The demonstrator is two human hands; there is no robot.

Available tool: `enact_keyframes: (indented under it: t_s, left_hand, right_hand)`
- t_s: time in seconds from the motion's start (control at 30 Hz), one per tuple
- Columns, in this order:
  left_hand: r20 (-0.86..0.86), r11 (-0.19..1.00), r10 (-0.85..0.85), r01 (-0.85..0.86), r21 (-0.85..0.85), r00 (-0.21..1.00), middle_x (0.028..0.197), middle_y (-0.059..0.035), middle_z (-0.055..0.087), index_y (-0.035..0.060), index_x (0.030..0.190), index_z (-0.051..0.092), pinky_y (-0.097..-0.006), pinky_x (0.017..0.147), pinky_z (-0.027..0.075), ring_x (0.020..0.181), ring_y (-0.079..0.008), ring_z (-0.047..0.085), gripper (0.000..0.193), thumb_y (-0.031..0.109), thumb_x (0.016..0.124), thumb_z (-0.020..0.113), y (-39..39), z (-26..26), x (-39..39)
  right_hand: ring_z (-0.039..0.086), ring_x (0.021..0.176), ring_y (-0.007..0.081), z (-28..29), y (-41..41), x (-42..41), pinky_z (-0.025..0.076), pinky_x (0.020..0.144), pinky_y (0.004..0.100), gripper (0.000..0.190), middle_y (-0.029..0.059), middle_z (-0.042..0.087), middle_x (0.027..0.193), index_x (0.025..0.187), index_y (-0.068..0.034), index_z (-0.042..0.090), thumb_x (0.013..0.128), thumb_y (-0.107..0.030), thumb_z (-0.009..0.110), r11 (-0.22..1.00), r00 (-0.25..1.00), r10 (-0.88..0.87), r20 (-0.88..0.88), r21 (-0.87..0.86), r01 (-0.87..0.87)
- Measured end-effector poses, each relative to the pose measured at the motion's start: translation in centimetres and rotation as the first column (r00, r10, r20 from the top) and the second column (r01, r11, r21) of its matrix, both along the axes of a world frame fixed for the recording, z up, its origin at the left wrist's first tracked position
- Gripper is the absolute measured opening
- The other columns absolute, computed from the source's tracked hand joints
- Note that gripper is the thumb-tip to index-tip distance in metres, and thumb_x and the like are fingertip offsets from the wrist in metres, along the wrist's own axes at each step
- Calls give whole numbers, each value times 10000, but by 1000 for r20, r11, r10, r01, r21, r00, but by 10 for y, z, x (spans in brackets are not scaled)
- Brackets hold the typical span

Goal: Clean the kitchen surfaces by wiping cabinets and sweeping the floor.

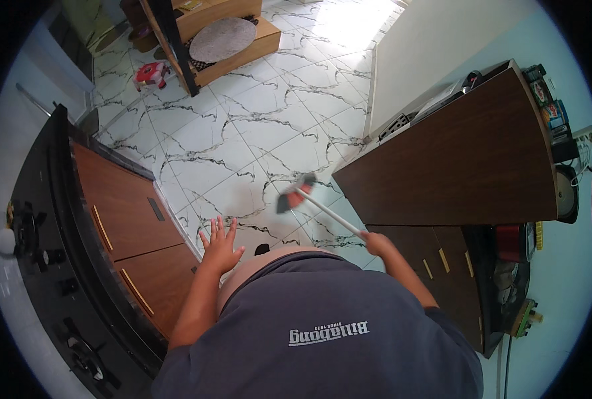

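Note:
My right hand (378, 244) grips the upper part of a white broom handle (333, 215). At the handle's far end, a red and dark grey broom head (296, 194) is over the marble-patterned tile floor (211, 169), slightly blurred. Whether its bristles touch the tiles I cannot tell. My left hand (221, 247) holds nothing; its fingers are spread in the air, beside the brown cabinet doors on the left.
Left runs a black counter with a gas hob (83, 356) above brown cabinets (126, 199). On the right stands a tall dark wood cabinet (450, 159) beside lower drawers (425, 264). Ahead are wooden steps (271, 40) with a grey oval mat (223, 39), and a red-and-pink object (152, 75).

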State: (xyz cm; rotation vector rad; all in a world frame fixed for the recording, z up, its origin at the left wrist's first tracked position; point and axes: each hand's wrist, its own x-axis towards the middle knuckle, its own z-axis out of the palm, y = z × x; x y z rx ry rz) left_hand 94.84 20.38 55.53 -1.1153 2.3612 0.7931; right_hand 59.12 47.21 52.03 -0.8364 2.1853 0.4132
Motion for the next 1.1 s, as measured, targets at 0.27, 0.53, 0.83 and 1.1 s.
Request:
enact_keyframes:
  t_s: [0.27,0.53,0.83,1.1]
  left_hand:
    - [-41,999,-40,40,4,998,1493,-201,16,200,1450,124,-602,1043,-32,1386,-340,-27,778,385,827,551,-24,-4,0]
    - [13,1000,-11,11,11,1000,1492,-205,24,199,1449,139,-588,1048,-49,1384,-343,-42,768,395,829,548,-60,-17,10]
    - [9,998,-53,53,27,999,1484,-225,50,201,1448,143,-620,1031,-39,1379,-370,-33,771,421,829,546,-91,-17,-58]
    - [-14,996,-95,95,-1,995,1482,-228,56,184,1445,158,-601,1039,-45,1381,-361,-21,761,390,830,555,-152,9,-153]
  right_hand:
    - [585,1010,311,32,-78,6,452,860,391,499,148,601,1102,1321,-351,416,861,-169,479,988,997,-69,33,-139,73]
    - [595,1006,263,158,-22,-59,465,857,367,472,107,620,1106,1246,-338,521,830,-114,542,978,973,-193,-123,50,200]
    - [589,1011,295,8,-189,-48,474,833,407,473,129,609,1094,1278,-251,488,835,-93,435,992,993,116,21,-59,-115]
    - [601,974,250,86,-331,-187,473,820,387,325,50,631,1063,1111,-211,617,856,-372,497,956,956,293,2,-13,-293]
